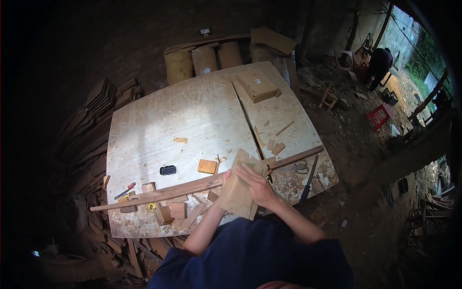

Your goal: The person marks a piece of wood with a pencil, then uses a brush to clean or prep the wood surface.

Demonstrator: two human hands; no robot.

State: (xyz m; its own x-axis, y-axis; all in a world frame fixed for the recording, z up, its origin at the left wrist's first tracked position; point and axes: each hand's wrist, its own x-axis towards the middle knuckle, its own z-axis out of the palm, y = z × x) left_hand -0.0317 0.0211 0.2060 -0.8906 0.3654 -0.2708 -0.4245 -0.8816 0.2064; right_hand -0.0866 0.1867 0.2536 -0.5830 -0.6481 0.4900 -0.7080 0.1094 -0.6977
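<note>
A pale wooden board (233, 195) is tilted up in front of my chest, over the near edge of the table. My left hand (225, 178) grips its left edge, with most of the fingers hidden behind it. On the board's face lies my right hand (258, 187), its fingers stretched out flat; whether anything is under them I cannot make out. Behind the board a long wooden strip (168, 193) crosses the table. Just beyond sits an orange-brown wooden block (207, 166), with a small black tray (168, 170) to its left.
Scissors (299, 167) and a dark long-handled tool (308, 183) lie at right. Wood offcuts (178, 210) and a red-tipped tool (126, 190) are at left. A cardboard box (256, 85) stands at the back. A person (379, 66) bends beyond a red stool (379, 116).
</note>
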